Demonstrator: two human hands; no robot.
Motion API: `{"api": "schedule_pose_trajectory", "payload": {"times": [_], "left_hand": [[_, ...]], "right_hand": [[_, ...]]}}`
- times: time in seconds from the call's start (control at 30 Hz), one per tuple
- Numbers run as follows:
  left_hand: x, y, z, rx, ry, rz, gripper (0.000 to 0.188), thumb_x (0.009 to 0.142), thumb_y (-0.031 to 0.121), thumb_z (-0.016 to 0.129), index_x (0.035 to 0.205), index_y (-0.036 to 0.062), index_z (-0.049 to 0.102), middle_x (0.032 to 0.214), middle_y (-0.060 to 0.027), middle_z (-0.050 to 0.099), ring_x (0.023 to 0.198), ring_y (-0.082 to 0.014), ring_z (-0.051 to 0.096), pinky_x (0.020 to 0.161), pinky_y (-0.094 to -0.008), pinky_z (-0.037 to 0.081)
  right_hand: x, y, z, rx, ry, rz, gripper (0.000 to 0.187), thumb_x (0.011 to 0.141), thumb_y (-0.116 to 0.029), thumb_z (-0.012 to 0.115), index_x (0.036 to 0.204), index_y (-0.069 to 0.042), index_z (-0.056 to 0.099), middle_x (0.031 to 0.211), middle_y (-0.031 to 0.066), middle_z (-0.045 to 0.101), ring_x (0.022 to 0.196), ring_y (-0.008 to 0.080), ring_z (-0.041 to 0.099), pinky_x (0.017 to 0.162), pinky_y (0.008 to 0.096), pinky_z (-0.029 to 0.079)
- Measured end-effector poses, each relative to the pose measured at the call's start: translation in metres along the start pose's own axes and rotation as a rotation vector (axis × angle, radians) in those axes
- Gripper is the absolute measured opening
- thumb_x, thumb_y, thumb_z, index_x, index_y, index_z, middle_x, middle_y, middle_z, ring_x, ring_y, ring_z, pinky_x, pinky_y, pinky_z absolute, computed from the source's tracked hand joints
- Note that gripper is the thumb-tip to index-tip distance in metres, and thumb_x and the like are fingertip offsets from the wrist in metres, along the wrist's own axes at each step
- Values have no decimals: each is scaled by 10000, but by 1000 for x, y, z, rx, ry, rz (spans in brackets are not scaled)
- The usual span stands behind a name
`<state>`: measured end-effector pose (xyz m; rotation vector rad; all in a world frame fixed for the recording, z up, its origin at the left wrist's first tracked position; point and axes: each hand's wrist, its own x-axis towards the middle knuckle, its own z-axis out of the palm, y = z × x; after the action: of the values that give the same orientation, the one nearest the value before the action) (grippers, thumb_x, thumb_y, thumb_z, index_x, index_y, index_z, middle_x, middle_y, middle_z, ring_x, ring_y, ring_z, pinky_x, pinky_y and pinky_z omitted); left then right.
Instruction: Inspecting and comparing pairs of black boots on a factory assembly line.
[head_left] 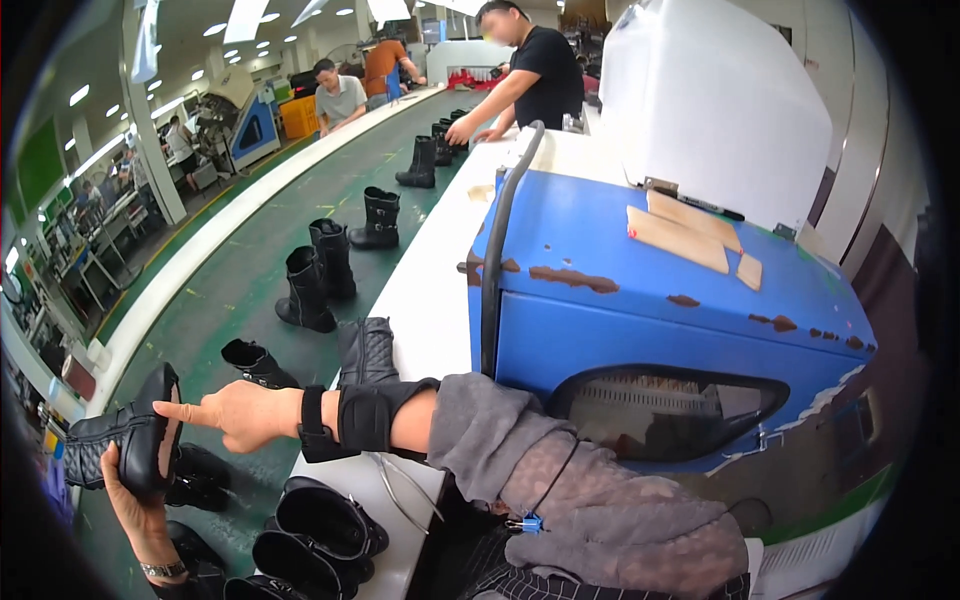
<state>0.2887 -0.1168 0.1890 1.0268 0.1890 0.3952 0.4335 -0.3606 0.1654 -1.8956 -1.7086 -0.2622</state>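
Observation:
My left hand (137, 508) grips a black quilted boot (118, 440) at the left, tilted on its side with its sole facing right. Fingers and thumb wrap the boot from below. The right hand (243, 415) reaches across from the right with its index finger stretched out, the tip at the sole's pale edge; its other fingers are curled and nothing shows in them. Below the hands, black boots (200, 478) stand close by. Another quilted boot (366, 352) is just beyond my right wrist, partly hidden by the arm.
A green conveyor belt (260, 240) carries several black boots (380, 218) away from me. Open-topped boots (325, 520) stand at the near white table edge (412, 500). To the right is a blue machine (620, 330) with flat tan pieces (680, 238) on top. Co-workers stand farther along.

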Motion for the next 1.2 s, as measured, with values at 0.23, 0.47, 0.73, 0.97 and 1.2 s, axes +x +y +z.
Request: {"api": "schedule_pose_trajectory", "payload": {"times": [0.23,0.47,0.73,0.97,1.2], "left_hand": [[0,0,-17,-72,-36,-39,391,889,296,661,1147,17,571,1118,-108,651,974,-223,665,874,-335,554],[-5,-2,-13,-14,-73,-42,454,878,319,664,1171,-9,553,1134,-125,646,977,-233,669,863,-334,562],[-14,-8,2,9,53,7,450,880,325,654,1165,-7,550,1126,-133,651,957,-233,680,814,-330,583],[-19,-6,10,-17,34,-18,422,889,313,644,1156,-3,560,1129,-123,652,969,-234,675,821,-335,580],[-19,-9,31,31,69,41,228,832,243,690,971,75,624,967,-59,670,834,-207,675,737,-370,576]], "right_hand": [[0,-3,2,113,16,-58,1023,675,13,538,1553,-240,79,847,204,614,779,388,623,704,434,512],[0,1,7,231,20,-13,969,667,-12,552,1541,-231,196,972,177,633,900,361,640,810,402,518],[0,2,8,272,-77,40,970,672,-13,539,1542,-263,192,949,163,627,866,348,641,798,399,516],[-1,-4,5,282,-103,77,951,675,-13,537,1535,-263,218,929,157,643,857,342,646,801,392,518],[16,12,-31,803,372,244,675,738,-253,762,1335,-62,510,1233,133,559,923,290,645,676,349,561]]}}
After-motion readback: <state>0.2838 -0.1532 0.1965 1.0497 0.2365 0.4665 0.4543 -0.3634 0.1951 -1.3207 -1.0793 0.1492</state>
